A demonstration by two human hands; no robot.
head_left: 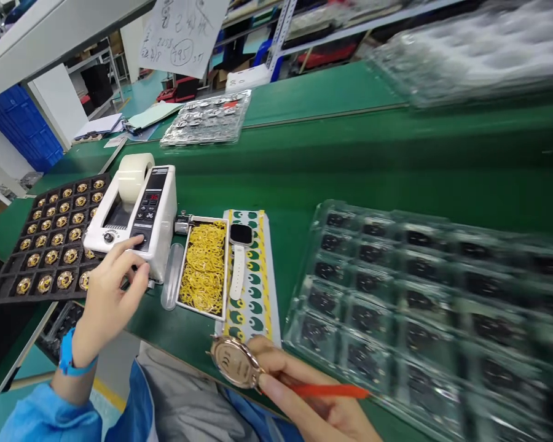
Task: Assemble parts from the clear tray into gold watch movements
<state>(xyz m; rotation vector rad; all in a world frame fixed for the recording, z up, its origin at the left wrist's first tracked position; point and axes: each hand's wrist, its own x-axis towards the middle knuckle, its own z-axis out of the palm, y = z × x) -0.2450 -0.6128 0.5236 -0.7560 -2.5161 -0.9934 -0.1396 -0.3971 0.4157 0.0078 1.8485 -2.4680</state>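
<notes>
Right hand (304,393) sits closest to the lens, low at the bench edge, fingers pinched round a rose-gold watch case (235,361) with its pale dial tipped up, and an orange stick (329,390) lies trapped along the same fingers. Left hand (110,293) is out at the white tape dispenser (136,215), half curled, holding nothing, forefinger on the front panel just below the buttons. Beside the dispenser stands a shallow tray of yellow rubber bands (206,265), and next to that a white smartwatch (239,255) lies on a patterned strip (253,294). A black tray of gold watch cases (50,236) sits behind the left hand; clear blister trays (424,294) spread across the green bench (332,166) on the right.
</notes>
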